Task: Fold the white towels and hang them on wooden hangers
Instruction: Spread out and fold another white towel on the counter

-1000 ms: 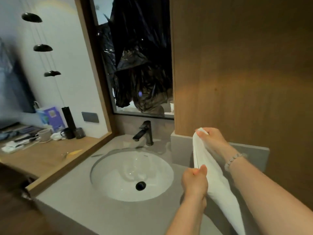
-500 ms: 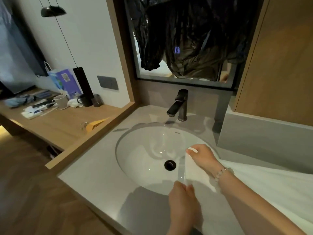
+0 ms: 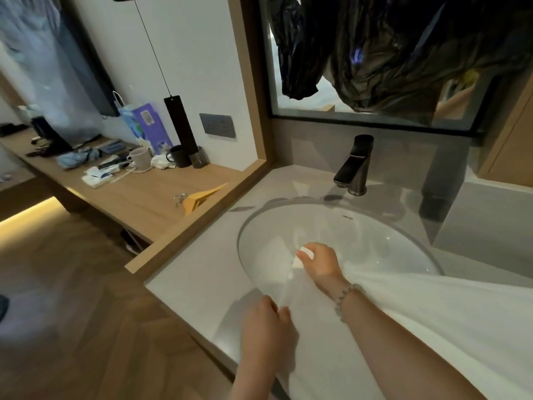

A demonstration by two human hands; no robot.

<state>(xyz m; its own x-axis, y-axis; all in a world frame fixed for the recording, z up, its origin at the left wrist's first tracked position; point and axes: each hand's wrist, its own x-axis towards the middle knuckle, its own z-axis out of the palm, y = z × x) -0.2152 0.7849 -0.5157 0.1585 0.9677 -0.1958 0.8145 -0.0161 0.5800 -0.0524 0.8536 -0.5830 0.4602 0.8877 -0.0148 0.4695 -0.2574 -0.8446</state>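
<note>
Far left of the sink [image 3: 375,241], a wooden table [image 3: 138,197] carries a white mug [image 3: 140,159], a black mug [image 3: 178,155] and a purple bag [image 3: 147,127]. Nearer the sink on that table lies 1 wooden hanger [image 3: 202,194], flat, apart from the mugs. The sink is set in a grey table [image 3: 196,278]. At the sink's front rim the left hand [image 3: 266,327] has its fingers [image 3: 284,311] curled, pinching an edge of the white towel [image 3: 432,313]. Over the sink, the right hand [image 3: 318,262] pinches a towel corner between thumb and fingers [image 3: 310,249], a bead bracelet [image 3: 346,295] on its wrist. The towel edge runs taut between the 2 hands; the rest spreads right of the sink across the grey table. Behind the sink stands a dark faucet [image 3: 356,166].
</note>
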